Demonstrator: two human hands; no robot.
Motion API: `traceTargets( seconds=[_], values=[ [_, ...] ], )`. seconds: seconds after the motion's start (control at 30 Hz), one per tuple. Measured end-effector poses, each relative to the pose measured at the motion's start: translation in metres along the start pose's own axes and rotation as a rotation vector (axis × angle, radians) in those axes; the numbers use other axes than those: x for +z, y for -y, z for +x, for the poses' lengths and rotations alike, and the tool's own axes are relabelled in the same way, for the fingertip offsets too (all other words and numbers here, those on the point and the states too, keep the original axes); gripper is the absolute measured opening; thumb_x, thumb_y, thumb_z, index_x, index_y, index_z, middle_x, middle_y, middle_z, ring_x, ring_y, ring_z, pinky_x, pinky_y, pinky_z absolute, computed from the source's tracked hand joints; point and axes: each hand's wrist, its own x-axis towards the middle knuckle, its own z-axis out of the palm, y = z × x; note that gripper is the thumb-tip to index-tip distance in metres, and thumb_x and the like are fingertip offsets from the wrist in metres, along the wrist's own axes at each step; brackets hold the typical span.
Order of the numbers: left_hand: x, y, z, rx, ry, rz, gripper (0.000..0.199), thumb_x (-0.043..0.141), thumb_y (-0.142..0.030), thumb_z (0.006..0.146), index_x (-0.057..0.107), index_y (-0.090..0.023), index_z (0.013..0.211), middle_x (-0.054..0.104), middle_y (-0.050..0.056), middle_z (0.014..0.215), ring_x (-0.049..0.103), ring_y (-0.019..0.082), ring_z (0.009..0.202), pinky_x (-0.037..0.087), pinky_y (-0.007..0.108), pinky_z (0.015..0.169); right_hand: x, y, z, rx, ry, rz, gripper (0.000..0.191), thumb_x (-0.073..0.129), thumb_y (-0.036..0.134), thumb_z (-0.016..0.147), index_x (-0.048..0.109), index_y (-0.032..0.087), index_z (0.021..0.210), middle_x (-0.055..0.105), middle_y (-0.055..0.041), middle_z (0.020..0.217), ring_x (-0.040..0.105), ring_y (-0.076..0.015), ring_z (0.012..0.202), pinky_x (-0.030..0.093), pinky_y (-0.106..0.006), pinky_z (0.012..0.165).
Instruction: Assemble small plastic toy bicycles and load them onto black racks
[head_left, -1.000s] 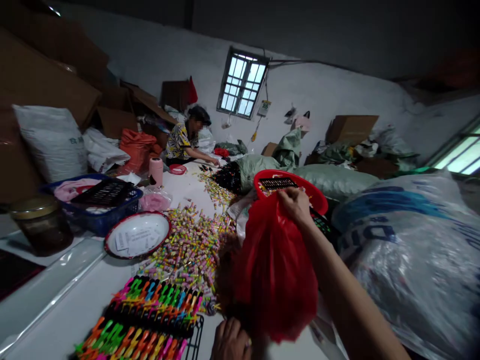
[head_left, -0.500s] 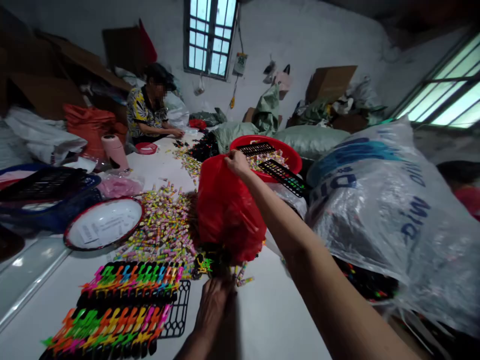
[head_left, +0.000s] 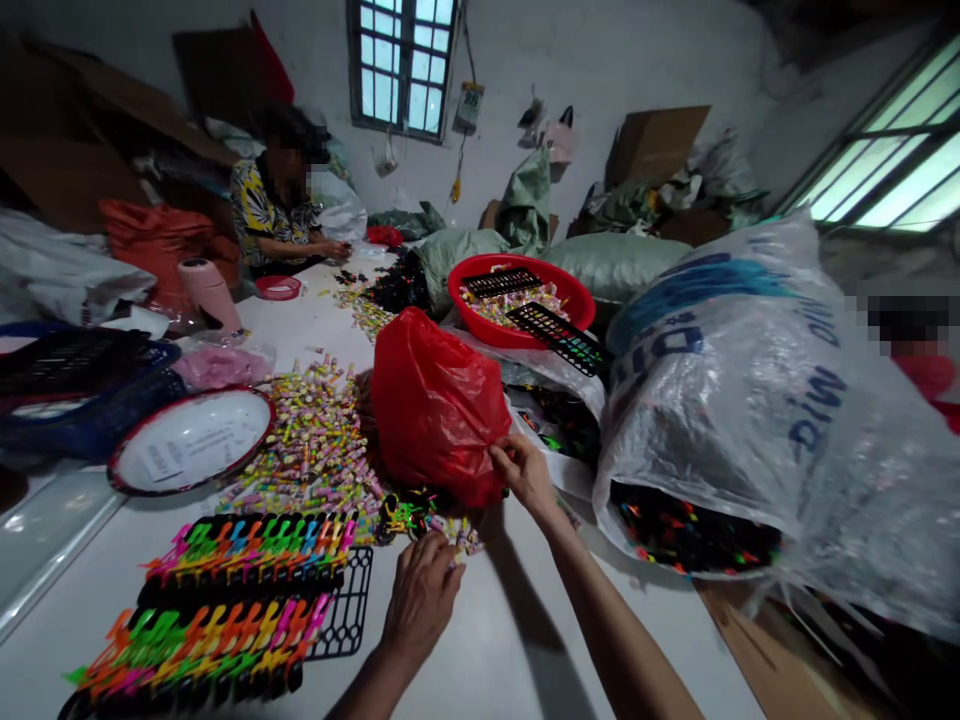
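Note:
A puffed red plastic bag (head_left: 439, 405) stands on the white table (head_left: 517, 620). My right hand (head_left: 523, 470) pinches the bag's lower right edge between thumb and fingers. My left hand (head_left: 426, 585) rests palm down at the near end of the candy-like pieces (head_left: 311, 450), its fingers bent beside a few of them; whether it holds any is hidden. Green and black small parts (head_left: 409, 512) lie under the bag's front edge. At the left front, two rows of colourful toy pieces (head_left: 247, 550) sit on a black grid rack (head_left: 352, 605).
A red basin (head_left: 585, 300) holds more pieces and black racks. On the right bulges a big clear sack (head_left: 712, 400) of dark parts. A white enamel tray (head_left: 195, 440) and a blue basket (head_left: 90, 400) are at left. Another person (head_left: 277, 210) sits at the far end.
My right hand has moved from the bag's top down to its lower right side. My left hand has come out from beside the bag's base. The bag has shifted slightly left.

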Motion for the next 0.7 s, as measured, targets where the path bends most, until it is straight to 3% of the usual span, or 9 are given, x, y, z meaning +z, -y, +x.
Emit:
traceTargets(
  seconds=[0.1,0.27,0.37,0.5,0.63,0.7],
  values=[
    [0.001,0.001,-0.001,0.008,0.006,0.007,0.020,0.052,-0.016,0.085,0.063,-0.021,0.100,0.064,0.006,0.103,0.057,0.021,0.104,0.044,0.040,0.092,-0.001,0.015,0.042,-0.005,-0.026,-0.006,0.021,0.048,0.034,0.079,0.058,0.019,0.067,0.060,-0.0022,0.066,0.054,-0.0163,0.060,0.042,-0.026,0.059],
    [0.003,0.003,-0.002,0.005,0.014,0.022,0.021,0.049,-0.016,0.086,0.063,-0.021,0.101,0.063,0.006,0.107,0.056,0.021,0.107,0.044,0.040,0.092,-0.009,0.059,0.126,-0.066,-0.142,-0.028,0.021,0.043,0.032,0.082,0.058,0.018,0.079,0.062,-0.0054,0.082,0.053,-0.0179,0.075,0.040,-0.027,0.071],
    [0.004,0.003,-0.002,0.000,0.037,0.026,0.024,0.048,-0.015,0.087,0.062,-0.021,0.105,0.063,0.007,0.108,0.055,0.021,0.107,0.044,0.040,0.093,-0.003,0.073,0.158,-0.102,-0.085,-0.078,0.020,0.043,0.029,0.083,0.059,0.017,0.083,0.063,-0.0055,0.083,0.053,-0.0173,0.073,0.038,-0.026,0.070],
    [0.005,0.005,-0.002,0.000,0.059,0.029,0.022,0.047,-0.016,0.088,0.062,-0.021,0.104,0.063,0.006,0.108,0.054,0.021,0.109,0.043,0.041,0.095,0.013,0.065,0.167,-0.100,0.018,-0.111,0.017,0.045,0.021,0.081,0.061,0.016,0.081,0.064,-0.0056,0.079,0.053,-0.0167,0.071,0.037,-0.025,0.068],
    [0.005,0.005,-0.001,-0.001,0.062,0.026,0.022,0.047,-0.018,0.089,0.061,-0.021,0.105,0.062,0.006,0.108,0.054,0.021,0.109,0.042,0.040,0.094,0.027,0.048,0.154,-0.103,0.149,-0.101,0.010,0.054,0.014,0.074,0.064,0.014,0.071,0.065,-0.0051,0.070,0.055,-0.0159,0.067,0.039,-0.024,0.066],
    [0.004,0.005,-0.001,0.004,0.064,0.020,0.022,0.047,-0.018,0.089,0.060,-0.021,0.106,0.062,0.006,0.108,0.054,0.021,0.108,0.042,0.040,0.094,0.023,0.044,0.147,-0.109,0.197,-0.080,0.010,0.056,0.012,0.073,0.066,0.014,0.071,0.066,-0.0040,0.068,0.057,-0.0151,0.066,0.040,-0.023,0.066]
  ],
)
